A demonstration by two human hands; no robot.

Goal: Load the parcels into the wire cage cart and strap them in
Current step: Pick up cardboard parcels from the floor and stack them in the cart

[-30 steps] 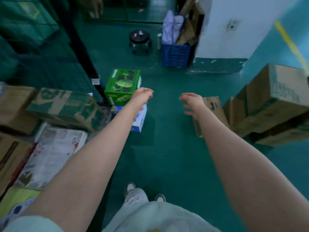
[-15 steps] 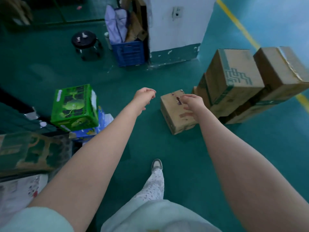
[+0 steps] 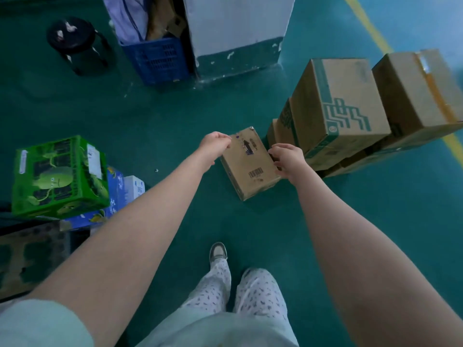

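Both hands are at the small parcel [image 3: 250,169] in the middle of the head view: the left hand [image 3: 216,144] curls its fingers on the far left corner, and the right hand [image 3: 288,159] wraps its fingers over the right edge, so the two clamp it from opposite sides. The parcel lies flat on the green floor [image 3: 175,116], just beside the stack of larger cartons [image 3: 338,108] at the right of the frame. For a clean lift the grips would best sit level with one another (the left looks nearer a corner than the right), with fingertips worked under the edges and the box raised evenly so it does not pivot or knock the stack. The floor looks smooth and painted, with a yellow line [image 3: 370,28] at upper right. At left sit a green carton [image 3: 60,176] on a blue-and-white box [image 3: 120,194]; along the top are a black stool [image 3: 72,38], a blue crate [image 3: 160,61] and a white pillar [image 3: 238,26]. The wire cage cart cannot be made out for certain.
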